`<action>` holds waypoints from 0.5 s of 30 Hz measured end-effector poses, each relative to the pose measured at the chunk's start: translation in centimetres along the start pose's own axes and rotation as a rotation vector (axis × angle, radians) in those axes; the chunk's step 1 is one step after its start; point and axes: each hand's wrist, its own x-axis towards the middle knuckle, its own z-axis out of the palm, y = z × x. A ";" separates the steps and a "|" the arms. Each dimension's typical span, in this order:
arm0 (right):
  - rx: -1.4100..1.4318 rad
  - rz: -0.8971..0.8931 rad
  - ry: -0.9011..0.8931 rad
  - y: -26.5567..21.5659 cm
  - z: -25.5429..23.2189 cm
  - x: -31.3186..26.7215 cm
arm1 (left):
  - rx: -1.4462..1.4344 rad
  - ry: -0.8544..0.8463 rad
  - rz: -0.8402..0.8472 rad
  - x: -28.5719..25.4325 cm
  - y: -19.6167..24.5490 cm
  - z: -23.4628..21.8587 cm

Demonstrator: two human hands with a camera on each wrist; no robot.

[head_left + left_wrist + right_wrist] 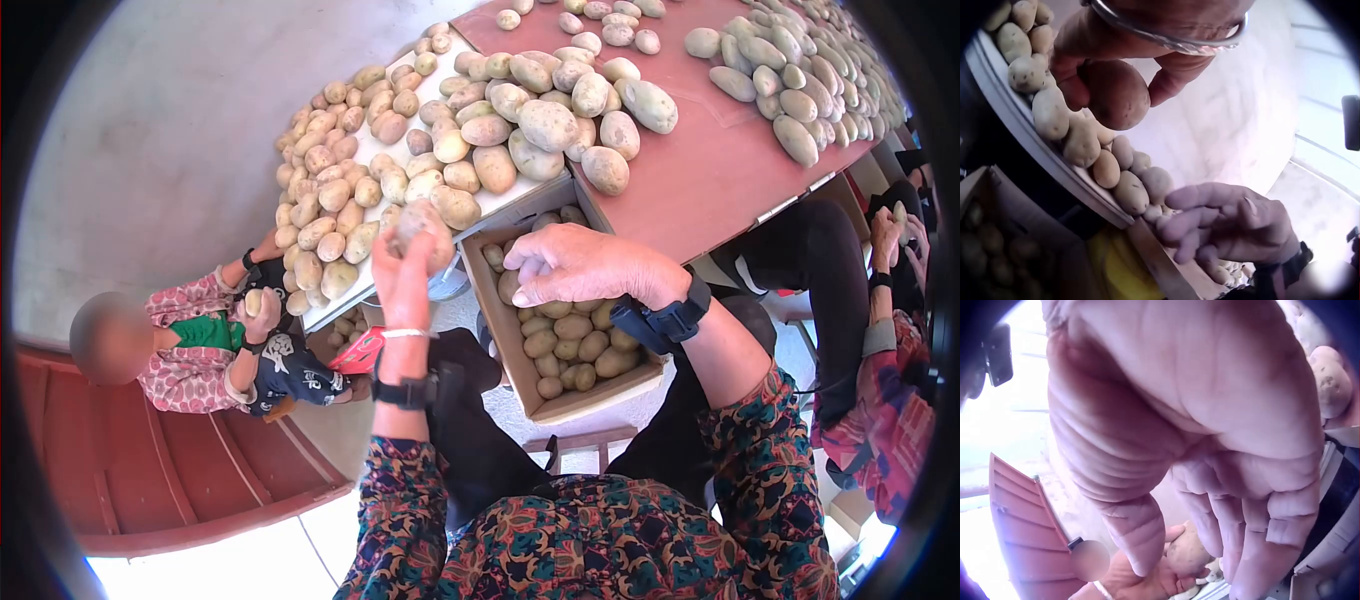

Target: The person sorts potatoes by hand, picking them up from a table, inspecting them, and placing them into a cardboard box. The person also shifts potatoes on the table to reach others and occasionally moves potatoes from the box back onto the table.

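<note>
Right hand (580, 265) palm hidden; left hand (400, 270) half-covers potato (425, 225).

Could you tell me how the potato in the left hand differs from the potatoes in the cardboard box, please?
The held potato is lifted clear, gripped by the left hand; the boxed potatoes lie piled in the cardboard box. The held potato is single and looks larger than most of the boxed potatoes. In the left wrist view it shows reddish-brown, while the boxed potatoes look pale tan. Both are whole and unpeeled. The right hand hovers over the box with curled fingers.
</note>
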 end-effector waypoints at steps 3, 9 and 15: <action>-0.045 0.020 -0.032 0.0 0.0 -0.1 | 0.431 0.148 0.280 4.6 -0.1 -1.1; 0.018 0.038 0.050 -0.3 -1.0 -0.6 | 0.891 0.072 0.222 8.3 -1.1 -1.7; 0.232 0.021 0.418 -0.2 -4.0 -1.4 | 0.862 0.139 0.470 10.3 -4.9 -3.6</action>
